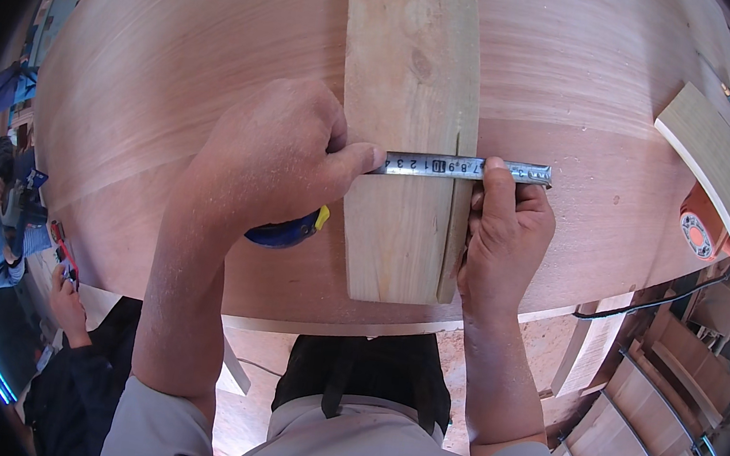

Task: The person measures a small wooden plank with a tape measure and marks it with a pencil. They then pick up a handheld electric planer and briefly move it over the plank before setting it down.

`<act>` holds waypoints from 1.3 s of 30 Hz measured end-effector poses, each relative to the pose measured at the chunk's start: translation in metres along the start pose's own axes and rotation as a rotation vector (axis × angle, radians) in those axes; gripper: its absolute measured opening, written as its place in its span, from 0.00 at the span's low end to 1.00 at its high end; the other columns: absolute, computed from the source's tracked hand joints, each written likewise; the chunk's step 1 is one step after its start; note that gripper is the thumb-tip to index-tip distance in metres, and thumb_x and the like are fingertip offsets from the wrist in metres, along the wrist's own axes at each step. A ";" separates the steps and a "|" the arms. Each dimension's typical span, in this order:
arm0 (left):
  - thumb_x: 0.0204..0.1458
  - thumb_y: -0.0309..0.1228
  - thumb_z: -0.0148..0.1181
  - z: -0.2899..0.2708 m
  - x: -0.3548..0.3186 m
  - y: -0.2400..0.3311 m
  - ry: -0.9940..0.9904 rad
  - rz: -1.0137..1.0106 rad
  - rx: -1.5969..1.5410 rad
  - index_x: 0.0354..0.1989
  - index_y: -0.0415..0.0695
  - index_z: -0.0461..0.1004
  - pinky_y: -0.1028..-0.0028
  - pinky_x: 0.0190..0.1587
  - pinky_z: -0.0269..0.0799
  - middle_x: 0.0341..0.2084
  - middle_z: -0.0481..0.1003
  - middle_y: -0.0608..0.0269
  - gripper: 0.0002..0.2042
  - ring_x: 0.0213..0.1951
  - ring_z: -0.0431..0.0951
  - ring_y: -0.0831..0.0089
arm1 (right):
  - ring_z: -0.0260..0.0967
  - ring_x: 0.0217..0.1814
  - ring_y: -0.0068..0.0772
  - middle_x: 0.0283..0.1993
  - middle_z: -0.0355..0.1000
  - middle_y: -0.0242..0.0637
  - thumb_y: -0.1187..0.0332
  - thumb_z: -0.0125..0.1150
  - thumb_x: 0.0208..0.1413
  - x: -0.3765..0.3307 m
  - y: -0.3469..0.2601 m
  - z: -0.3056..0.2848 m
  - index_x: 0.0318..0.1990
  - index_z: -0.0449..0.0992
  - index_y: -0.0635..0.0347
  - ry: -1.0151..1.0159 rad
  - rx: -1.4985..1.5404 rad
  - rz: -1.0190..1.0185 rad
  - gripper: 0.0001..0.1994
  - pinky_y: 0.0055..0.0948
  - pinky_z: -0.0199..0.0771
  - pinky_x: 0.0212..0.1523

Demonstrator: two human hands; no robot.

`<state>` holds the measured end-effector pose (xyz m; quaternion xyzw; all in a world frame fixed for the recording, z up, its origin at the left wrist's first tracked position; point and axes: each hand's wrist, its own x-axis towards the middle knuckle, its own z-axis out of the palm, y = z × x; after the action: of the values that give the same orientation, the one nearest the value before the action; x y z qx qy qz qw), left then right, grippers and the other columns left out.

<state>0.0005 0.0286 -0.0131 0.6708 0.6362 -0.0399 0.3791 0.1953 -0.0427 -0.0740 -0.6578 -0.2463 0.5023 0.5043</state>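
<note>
A pale wooden board (416, 82) lies lengthwise on the large wooden panel top (250, 47), its near end close to the front edge. A narrow slot runs along the board's right side. The metal blade of a tape measure (429, 165) stretches across the board and past its right edge. My left hand (289, 149) is closed on the blade at the board's left edge, thumb on top. The blue and yellow tape case (284, 231) shows below that hand, partly hidden. My right hand (508, 221) pinches the blade near its hooked end, thumb on top and fingers curled beside the board.
At the right lie a curved wooden piece (718, 167), an orange tool (698, 229) and a black cable (659, 305). Wooden panels (640, 408) stand beyond the lower right edge. On the left, a co-worker's hand (69, 308) holds something small; another person is farther back.
</note>
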 end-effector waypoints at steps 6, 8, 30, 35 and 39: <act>0.52 0.43 0.66 0.002 0.000 -0.002 0.006 -0.001 0.000 0.23 0.37 0.84 0.73 0.21 0.69 0.11 0.75 0.58 0.19 0.14 0.74 0.72 | 0.59 0.24 0.13 0.23 0.66 0.25 0.62 0.61 0.68 -0.001 -0.001 -0.001 0.28 0.73 0.59 -0.007 -0.022 -0.005 0.15 0.20 0.60 0.26; 0.53 0.43 0.66 0.002 0.000 -0.001 0.014 -0.012 0.016 0.23 0.37 0.84 0.73 0.21 0.69 0.12 0.75 0.58 0.19 0.14 0.74 0.72 | 0.59 0.24 0.13 0.23 0.66 0.25 0.62 0.61 0.68 -0.001 -0.001 0.000 0.28 0.72 0.59 -0.006 -0.022 -0.003 0.15 0.20 0.60 0.26; 0.53 0.48 0.68 0.003 0.001 -0.005 0.003 -0.020 0.002 0.25 0.38 0.85 0.74 0.22 0.71 0.14 0.77 0.57 0.22 0.16 0.76 0.71 | 0.58 0.25 0.14 0.23 0.66 0.25 0.63 0.61 0.67 0.001 0.002 0.000 0.28 0.72 0.60 0.006 -0.023 -0.013 0.16 0.21 0.59 0.26; 0.54 0.46 0.68 0.002 0.002 -0.005 -0.003 -0.009 -0.019 0.24 0.37 0.84 0.73 0.22 0.72 0.14 0.76 0.57 0.21 0.17 0.76 0.72 | 0.57 0.25 0.13 0.23 0.66 0.25 0.64 0.61 0.68 0.001 0.000 0.001 0.28 0.72 0.60 0.003 -0.006 -0.005 0.15 0.21 0.59 0.26; 0.53 0.45 0.68 -0.004 0.003 -0.005 -0.038 0.009 -0.020 0.23 0.34 0.83 0.71 0.21 0.69 0.13 0.74 0.56 0.21 0.16 0.73 0.72 | 0.57 0.25 0.13 0.24 0.66 0.25 0.64 0.61 0.67 0.002 0.001 0.003 0.29 0.72 0.61 0.024 0.025 0.011 0.14 0.21 0.59 0.27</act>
<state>-0.0047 0.0333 -0.0139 0.6690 0.6260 -0.0445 0.3981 0.1934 -0.0407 -0.0756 -0.6587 -0.2303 0.5004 0.5125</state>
